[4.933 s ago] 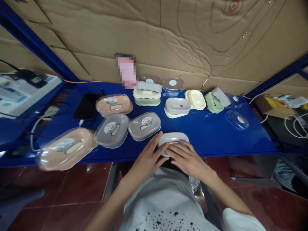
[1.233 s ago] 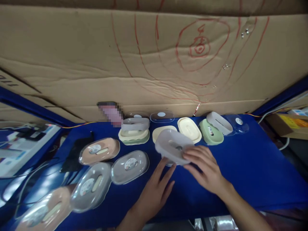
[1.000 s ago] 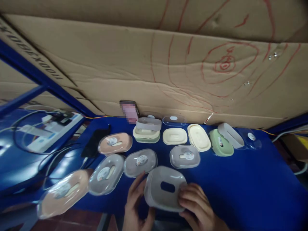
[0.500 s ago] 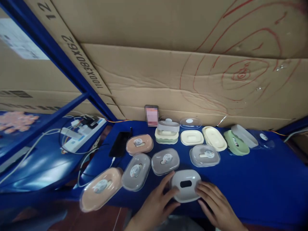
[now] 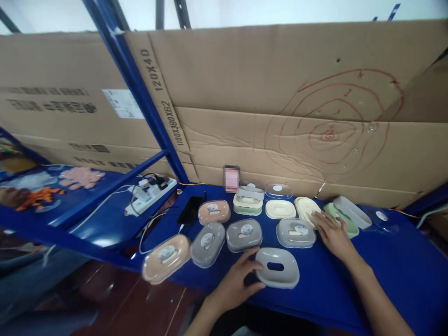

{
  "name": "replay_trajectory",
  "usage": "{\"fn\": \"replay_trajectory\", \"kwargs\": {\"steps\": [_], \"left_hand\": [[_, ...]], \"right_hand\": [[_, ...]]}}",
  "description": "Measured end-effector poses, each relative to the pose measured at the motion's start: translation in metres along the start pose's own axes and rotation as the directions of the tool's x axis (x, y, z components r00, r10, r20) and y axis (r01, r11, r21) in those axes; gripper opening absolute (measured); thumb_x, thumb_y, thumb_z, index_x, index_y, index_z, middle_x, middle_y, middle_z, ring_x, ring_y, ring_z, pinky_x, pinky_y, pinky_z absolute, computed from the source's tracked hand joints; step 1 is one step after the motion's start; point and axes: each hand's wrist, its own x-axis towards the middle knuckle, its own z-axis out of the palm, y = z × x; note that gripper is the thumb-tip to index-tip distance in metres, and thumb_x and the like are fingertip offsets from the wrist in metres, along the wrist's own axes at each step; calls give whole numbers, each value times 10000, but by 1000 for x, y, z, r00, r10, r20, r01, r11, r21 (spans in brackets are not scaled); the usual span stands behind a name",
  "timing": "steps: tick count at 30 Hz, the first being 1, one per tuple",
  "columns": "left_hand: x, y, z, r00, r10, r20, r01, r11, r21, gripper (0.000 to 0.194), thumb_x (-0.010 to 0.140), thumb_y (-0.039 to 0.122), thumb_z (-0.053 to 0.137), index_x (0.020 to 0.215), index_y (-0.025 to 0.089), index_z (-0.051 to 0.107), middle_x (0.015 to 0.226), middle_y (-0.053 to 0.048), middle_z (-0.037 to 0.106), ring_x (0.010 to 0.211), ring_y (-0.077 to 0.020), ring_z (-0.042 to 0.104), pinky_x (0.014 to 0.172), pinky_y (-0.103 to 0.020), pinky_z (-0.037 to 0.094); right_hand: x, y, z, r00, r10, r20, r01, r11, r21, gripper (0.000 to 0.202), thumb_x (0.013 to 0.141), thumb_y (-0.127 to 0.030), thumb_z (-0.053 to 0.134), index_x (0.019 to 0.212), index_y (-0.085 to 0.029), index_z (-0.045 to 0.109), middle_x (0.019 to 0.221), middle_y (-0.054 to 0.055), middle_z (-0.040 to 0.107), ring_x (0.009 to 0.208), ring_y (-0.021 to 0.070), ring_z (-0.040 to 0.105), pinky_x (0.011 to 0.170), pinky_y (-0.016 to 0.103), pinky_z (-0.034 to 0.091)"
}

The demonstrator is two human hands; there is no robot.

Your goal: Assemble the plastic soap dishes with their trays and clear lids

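Note:
My left hand [image 5: 241,277] grips the left end of a grey oval dish [image 5: 289,276] with a dark slot in its middle, which rests near the table's front edge. Fingers lie along its top rim, the thumb at the lower left. My right hand [image 5: 331,228] reaches over the back of the table, its fingers apart and fingertips at a stack of cream oval inserts [image 5: 305,207]. A green dish [image 5: 351,227] is partly hidden behind that hand. Between my hands sits a grey dish under a clear lid [image 5: 296,239], with a round sticker.
Grey lidded dishes [image 5: 209,252] and peach lidded dishes [image 5: 167,266] line the left side. A cream insert [image 5: 280,215], clear lid [image 5: 279,196] and propped phone [image 5: 231,178] stand behind. A power strip [image 5: 150,198] and cables lie left, beside the blue frame [image 5: 140,93].
My right hand has let go of the grey dish and moved up and right to the cream inserts. My left hand stays on the grey dish. The view has tilted up.

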Motion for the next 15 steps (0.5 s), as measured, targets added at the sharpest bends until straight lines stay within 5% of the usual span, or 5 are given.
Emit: {"fn": "replay_trajectory", "kwargs": {"steps": [7,11,15], "left_hand": [[5,-4,1,999,13,-49,-15,999,-42,353,865,312,877,1201,277,775,1665,-98,510,1276,-276,688,1061,-395,584],[5,-4,2,997,45,-59,-46,999,-27,327,883,331,856,1190,259,771,1660,-104,513,1182,-243,707,1045,-402,584],[2,-2,2,995,70,-70,-70,998,-2,319,896,326,837,1198,259,759,1664,-101,510,1219,-245,700,1045,-416,591]], "right_hand": [[-5,1,32,998,-25,-62,31,996,88,462,1096,-458,418,1288,-244,780,1420,146,740,1279,328,692,1214,598,306],[-1,-9,25,990,32,-137,-14,991,131,460,1104,-482,439,1163,-211,806,1271,158,797,1173,303,729,1228,584,289],[6,-17,4,960,127,-251,-76,976,204,468,1107,-535,464,1146,-184,772,1204,155,809,1156,294,739,1163,535,418]]}}
